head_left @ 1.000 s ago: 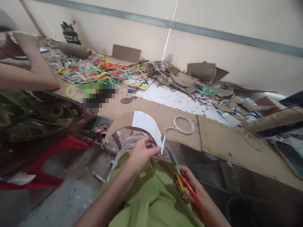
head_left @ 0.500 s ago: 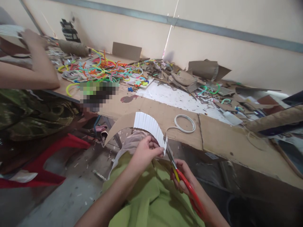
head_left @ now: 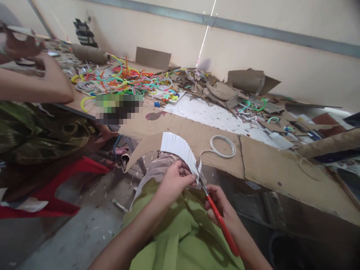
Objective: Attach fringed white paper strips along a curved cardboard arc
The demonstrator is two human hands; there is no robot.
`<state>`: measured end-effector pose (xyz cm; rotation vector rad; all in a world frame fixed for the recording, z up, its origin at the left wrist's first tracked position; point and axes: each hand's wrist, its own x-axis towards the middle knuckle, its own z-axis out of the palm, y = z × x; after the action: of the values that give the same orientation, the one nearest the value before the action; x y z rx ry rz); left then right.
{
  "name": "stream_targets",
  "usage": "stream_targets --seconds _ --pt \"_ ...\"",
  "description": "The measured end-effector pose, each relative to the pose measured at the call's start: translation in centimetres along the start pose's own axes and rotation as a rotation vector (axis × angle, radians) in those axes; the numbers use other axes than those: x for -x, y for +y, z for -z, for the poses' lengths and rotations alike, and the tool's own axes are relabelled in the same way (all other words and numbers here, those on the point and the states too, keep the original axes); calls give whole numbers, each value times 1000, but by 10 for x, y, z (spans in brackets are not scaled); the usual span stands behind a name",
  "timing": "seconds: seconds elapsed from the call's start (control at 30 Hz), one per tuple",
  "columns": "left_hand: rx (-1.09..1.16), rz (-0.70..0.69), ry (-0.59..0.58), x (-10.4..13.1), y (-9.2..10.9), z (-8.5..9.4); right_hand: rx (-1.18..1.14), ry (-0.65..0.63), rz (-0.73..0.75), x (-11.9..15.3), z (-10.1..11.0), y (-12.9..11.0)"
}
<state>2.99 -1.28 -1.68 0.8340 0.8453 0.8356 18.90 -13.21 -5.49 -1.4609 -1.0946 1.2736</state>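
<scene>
A curved cardboard piece (head_left: 144, 147) carries white tape strips (head_left: 177, 145) side by side along its right half. My left hand (head_left: 178, 178) pinches the right end of this piece, over my lap. In my right hand (head_left: 221, 206) are red-handled scissors (head_left: 221, 223), their blades at the tape by the piece's right tip. A narrow tail of tape runs from there to a tape roll (head_left: 222, 146) lying on the cardboard-covered table edge.
Colourful pipe cleaners (head_left: 123, 79) and cardboard scraps (head_left: 221, 92) are heaped along the table's back. At the left are another person's arm (head_left: 47, 80) and a red chair (head_left: 64, 195). A brown tube (head_left: 332, 142) lies at the right.
The scissor handles have come together and the blades have closed at the tape. The other person's hands at the left have shifted. The view has moved slightly.
</scene>
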Motion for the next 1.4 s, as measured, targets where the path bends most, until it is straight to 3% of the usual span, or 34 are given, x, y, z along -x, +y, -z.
stream_targets --seconds 0.63,0.8,1.03,1.4 --pt "6 9 32 1 2 -2 -66 48 -13 -1 2 18" --pt "20 16 26 1 1 -2 -118 -27 6 1 1 19" --pt "38 17 11 2 1 -1 -110 -88 -28 2 1 -3" --pt "20 -80 76 0 16 10 -199 -289 -44 9 11 -12"
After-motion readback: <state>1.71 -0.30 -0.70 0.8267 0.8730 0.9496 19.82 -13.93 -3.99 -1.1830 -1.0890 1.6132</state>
